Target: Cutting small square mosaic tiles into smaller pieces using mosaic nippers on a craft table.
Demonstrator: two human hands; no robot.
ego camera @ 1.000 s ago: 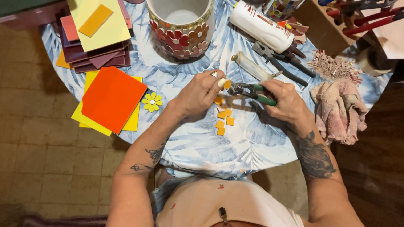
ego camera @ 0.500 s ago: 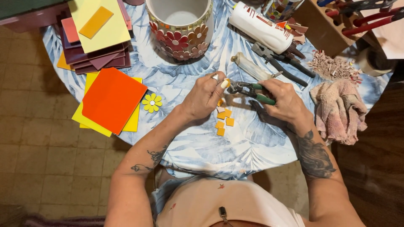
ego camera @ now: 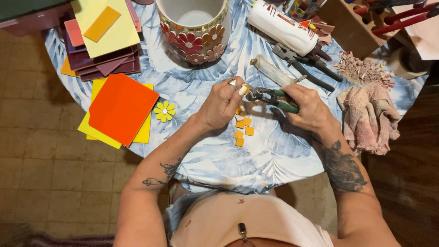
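My left hand (ego camera: 222, 103) pinches a small yellow-orange tile piece (ego camera: 245, 89) at its fingertips. My right hand (ego camera: 309, 106) grips green-handled wheeled nippers (ego camera: 270, 96), whose jaws meet the tile piece. Below the hands, several small orange tile squares (ego camera: 243, 128) lie on the blue-and-white leaf-patterned tablecloth (ego camera: 265, 160). A white pot (ego camera: 194, 28) covered with mosaic flowers stands at the back of the table.
Orange and yellow sheets (ego camera: 120, 110) lie at left beside a small yellow flower (ego camera: 164, 110). A stack of coloured tiles (ego camera: 101, 41) sits behind them. A white glue bottle (ego camera: 282, 26), black pliers (ego camera: 305, 67), tile chips (ego camera: 363, 69) and a pink rag (ego camera: 369, 116) are at right.
My hands have barely moved; the left hand has shifted the tile piece slightly at the nipper jaws.
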